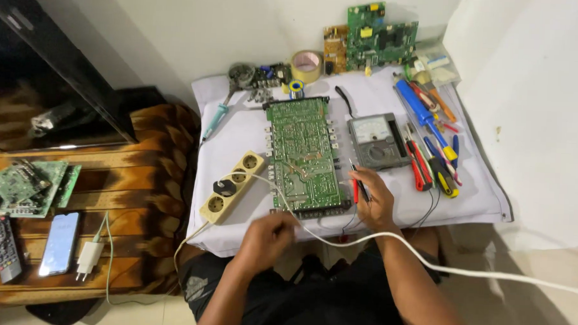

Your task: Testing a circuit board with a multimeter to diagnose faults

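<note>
The head camera, the only view, looks down on a low table draped in a white cloth [248,238], where a large green circuit board [305,153] lies flat with its solder side up, just in front of the person's knees.

The right hand [374,201] rests at the board's lower right edge, fingers closed around 2 meter probes [358,187], 1 red and 1 black, held together like pens with their tips toward the board. Their thin leads trail off the table's front edge. The grey meter [378,140] sits just right of the board, its dial facing the person, likely so the needle can be read while the probes are on the board.

The left hand [267,235] hovers over the near table edge, loosely curled and blurred; I cannot tell whether it grips the white cable [426,257] that passes by it. That cable runs from a plug in the beige power strip [232,186], which lies just left of the board, and leaves the picture at the right.

Pliers and screwdrivers [430,142] lie fanned out right of the meter, within the right hand's reach. A soldering iron [215,118], a tape roll [306,66] and 2 more boards leaning on the wall [373,37] lie at the far side.

On the wooden bench to the left lie small boards [32,185], a remote [5,249], a phone [60,243] and a charger [89,257]. A dark screen [48,77] is cut off at the top left.
</note>
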